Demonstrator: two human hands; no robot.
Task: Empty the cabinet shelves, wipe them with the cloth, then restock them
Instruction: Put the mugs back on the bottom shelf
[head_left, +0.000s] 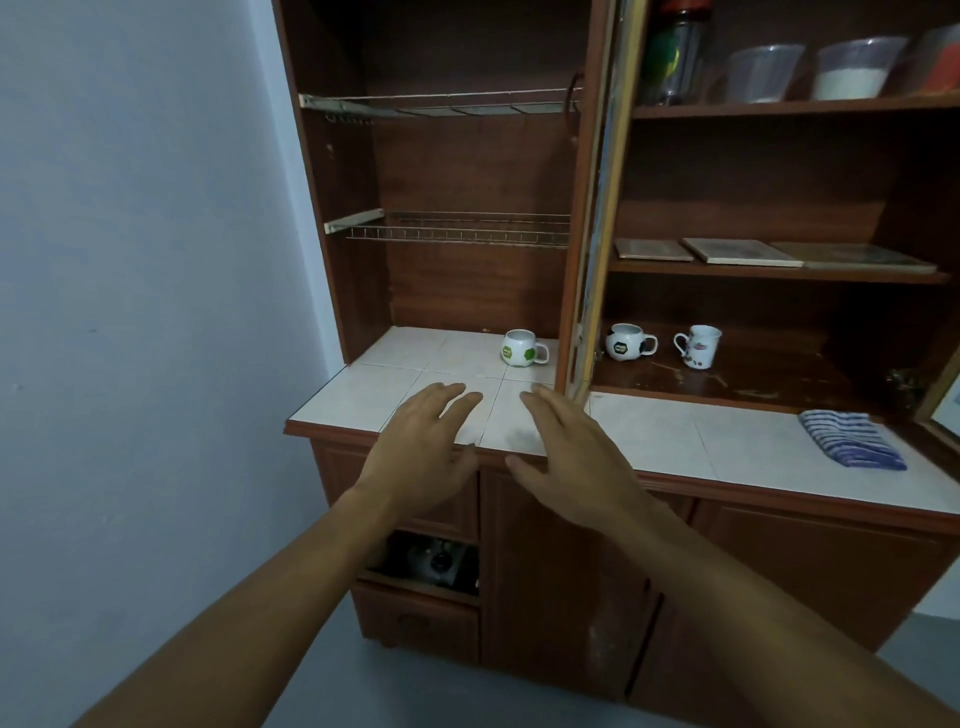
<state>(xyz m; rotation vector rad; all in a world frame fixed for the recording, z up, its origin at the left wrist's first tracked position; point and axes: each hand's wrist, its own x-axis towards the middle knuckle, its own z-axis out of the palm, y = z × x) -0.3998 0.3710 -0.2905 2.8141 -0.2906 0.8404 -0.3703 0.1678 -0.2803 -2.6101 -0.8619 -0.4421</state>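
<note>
Cloth (852, 441), seemingly folded, lies ungripped, well right of the right hand (566, 452).

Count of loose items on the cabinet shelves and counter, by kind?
Mugs: 3
Flat boards: 3
Plastic tubs: 3 (rightmost cut off by the frame edge)
Jar with red lid: 1
Striped cloth: 1
Total: 11
</note>
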